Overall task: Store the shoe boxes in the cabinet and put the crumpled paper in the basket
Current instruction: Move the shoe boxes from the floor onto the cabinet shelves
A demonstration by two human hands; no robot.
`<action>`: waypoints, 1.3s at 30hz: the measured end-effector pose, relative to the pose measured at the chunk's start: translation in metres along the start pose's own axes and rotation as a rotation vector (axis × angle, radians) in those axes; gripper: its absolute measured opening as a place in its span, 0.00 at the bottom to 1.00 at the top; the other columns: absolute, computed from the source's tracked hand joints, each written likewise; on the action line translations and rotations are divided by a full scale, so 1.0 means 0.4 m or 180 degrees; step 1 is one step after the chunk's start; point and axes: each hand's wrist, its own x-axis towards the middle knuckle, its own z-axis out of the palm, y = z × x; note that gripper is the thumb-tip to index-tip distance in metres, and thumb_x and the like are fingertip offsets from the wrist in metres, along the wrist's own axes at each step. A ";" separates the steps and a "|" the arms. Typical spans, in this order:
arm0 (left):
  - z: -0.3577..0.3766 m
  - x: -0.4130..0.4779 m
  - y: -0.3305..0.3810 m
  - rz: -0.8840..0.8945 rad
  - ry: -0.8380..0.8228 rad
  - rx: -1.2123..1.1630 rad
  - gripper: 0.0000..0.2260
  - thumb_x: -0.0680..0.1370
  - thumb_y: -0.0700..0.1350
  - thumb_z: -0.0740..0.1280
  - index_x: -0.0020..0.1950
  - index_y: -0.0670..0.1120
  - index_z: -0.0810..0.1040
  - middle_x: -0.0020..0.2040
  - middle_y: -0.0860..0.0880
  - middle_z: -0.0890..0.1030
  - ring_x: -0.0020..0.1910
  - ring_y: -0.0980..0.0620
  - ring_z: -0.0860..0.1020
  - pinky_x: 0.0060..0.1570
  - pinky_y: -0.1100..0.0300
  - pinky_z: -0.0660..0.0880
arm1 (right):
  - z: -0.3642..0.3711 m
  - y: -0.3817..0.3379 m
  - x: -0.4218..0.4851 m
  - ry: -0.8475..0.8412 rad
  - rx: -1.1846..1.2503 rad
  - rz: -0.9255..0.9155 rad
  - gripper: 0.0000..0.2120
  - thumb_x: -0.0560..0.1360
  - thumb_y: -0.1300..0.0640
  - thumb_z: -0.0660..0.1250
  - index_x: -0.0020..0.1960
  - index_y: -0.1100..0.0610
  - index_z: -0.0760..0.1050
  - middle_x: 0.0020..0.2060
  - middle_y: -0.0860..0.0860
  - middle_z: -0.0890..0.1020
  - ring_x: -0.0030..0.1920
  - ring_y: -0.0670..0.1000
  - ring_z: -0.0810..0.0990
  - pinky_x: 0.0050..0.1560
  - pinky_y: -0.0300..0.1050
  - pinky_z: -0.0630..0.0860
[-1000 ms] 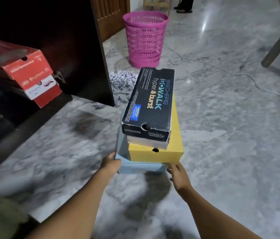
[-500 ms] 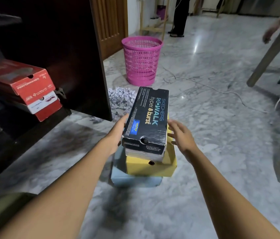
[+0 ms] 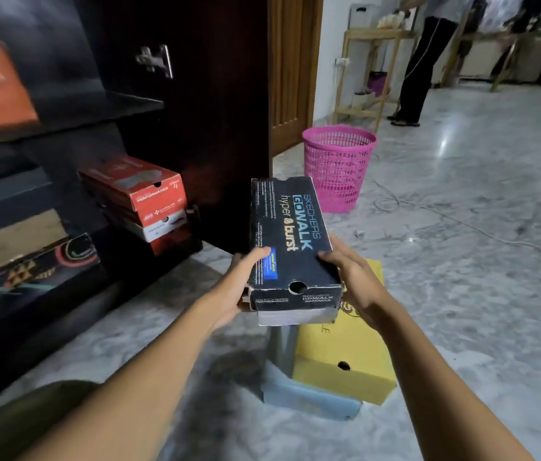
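Observation:
I hold a black Skechers shoe box [image 3: 290, 241] in the air with both hands. My left hand [image 3: 241, 281] grips its left side and my right hand [image 3: 352, 277] grips its right side. Below it a yellow shoe box [image 3: 345, 357] rests on a pale blue box [image 3: 309, 399] on the marble floor. The dark cabinet [image 3: 196, 94] stands open at the left, with red shoe boxes [image 3: 139, 194] stacked on a low shelf. A pink basket [image 3: 339, 168] stands on the floor behind the held box. The crumpled paper is hidden.
Another dark patterned box [image 3: 26, 277] lies in the cabinet at lower left. A white cable [image 3: 482, 227] runs across the floor at right. A person [image 3: 425, 58] stands by a wooden shelf unit [image 3: 365, 71] at the back. A wooden door [image 3: 292, 68] is beside the cabinet.
My hands moved from the bottom of the stack to the sides of the black box and lifted it off the yellow box. The view rose toward the cabinet.

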 end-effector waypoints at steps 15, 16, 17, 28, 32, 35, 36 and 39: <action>-0.344 -0.083 0.428 0.0849 0.1056 -0.0326 0.18 0.72 0.60 0.67 0.56 0.51 0.81 0.47 0.48 0.87 0.45 0.47 0.85 0.43 0.55 0.79 | 0.367 -0.281 0.228 -0.0846 0.0039 -0.0986 0.14 0.80 0.56 0.64 0.63 0.43 0.76 0.53 0.42 0.85 0.51 0.40 0.83 0.43 0.33 0.79; -0.356 -0.075 0.455 0.0890 0.1131 -0.0345 0.18 0.72 0.60 0.67 0.55 0.52 0.81 0.46 0.49 0.87 0.43 0.48 0.85 0.43 0.54 0.80 | 0.388 -0.293 0.254 -0.0758 0.0059 -0.1061 0.12 0.80 0.55 0.64 0.62 0.45 0.76 0.52 0.43 0.85 0.50 0.41 0.83 0.43 0.34 0.79; -0.371 -0.062 0.481 0.0965 0.1212 -0.0374 0.18 0.71 0.61 0.68 0.56 0.53 0.80 0.45 0.50 0.87 0.42 0.49 0.85 0.41 0.54 0.80 | 0.412 -0.310 0.280 -0.0633 0.0052 -0.1138 0.11 0.80 0.54 0.64 0.61 0.46 0.77 0.51 0.44 0.85 0.50 0.41 0.83 0.44 0.35 0.79; -0.557 0.112 0.691 0.1058 0.1565 -0.0430 0.41 0.55 0.70 0.69 0.67 0.59 0.72 0.57 0.48 0.81 0.52 0.44 0.81 0.52 0.40 0.78 | 0.611 -0.432 0.604 0.0098 0.0174 -0.1358 0.08 0.79 0.50 0.67 0.56 0.50 0.77 0.51 0.50 0.84 0.51 0.49 0.83 0.46 0.39 0.76; -0.612 0.215 0.714 0.1210 0.1530 0.0108 0.41 0.58 0.74 0.69 0.69 0.60 0.69 0.64 0.51 0.78 0.60 0.48 0.77 0.62 0.46 0.73 | 0.658 -0.409 0.717 0.0336 0.0278 -0.1404 0.12 0.79 0.51 0.67 0.60 0.53 0.74 0.49 0.47 0.81 0.49 0.42 0.80 0.50 0.36 0.76; -0.641 0.275 0.732 0.1426 0.1546 0.0607 0.46 0.55 0.77 0.70 0.71 0.71 0.59 0.73 0.55 0.70 0.69 0.50 0.71 0.70 0.46 0.66 | 0.694 -0.387 0.805 0.0486 0.0350 -0.1290 0.13 0.78 0.49 0.68 0.60 0.51 0.73 0.52 0.49 0.81 0.51 0.45 0.81 0.57 0.44 0.78; -0.646 0.282 0.740 0.1487 0.1565 0.0757 0.45 0.59 0.75 0.70 0.73 0.70 0.56 0.75 0.55 0.68 0.71 0.51 0.70 0.71 0.48 0.65 | 0.706 -0.379 0.835 0.0588 0.0271 -0.1292 0.14 0.77 0.48 0.68 0.61 0.49 0.72 0.57 0.50 0.79 0.55 0.46 0.80 0.61 0.46 0.76; -0.674 0.322 0.761 0.1653 0.1615 0.0994 0.40 0.73 0.64 0.69 0.79 0.60 0.52 0.77 0.52 0.63 0.75 0.52 0.64 0.73 0.56 0.60 | 0.740 -0.380 0.901 0.1094 -0.0483 -0.1394 0.28 0.75 0.47 0.70 0.71 0.51 0.65 0.67 0.51 0.65 0.61 0.46 0.69 0.60 0.41 0.68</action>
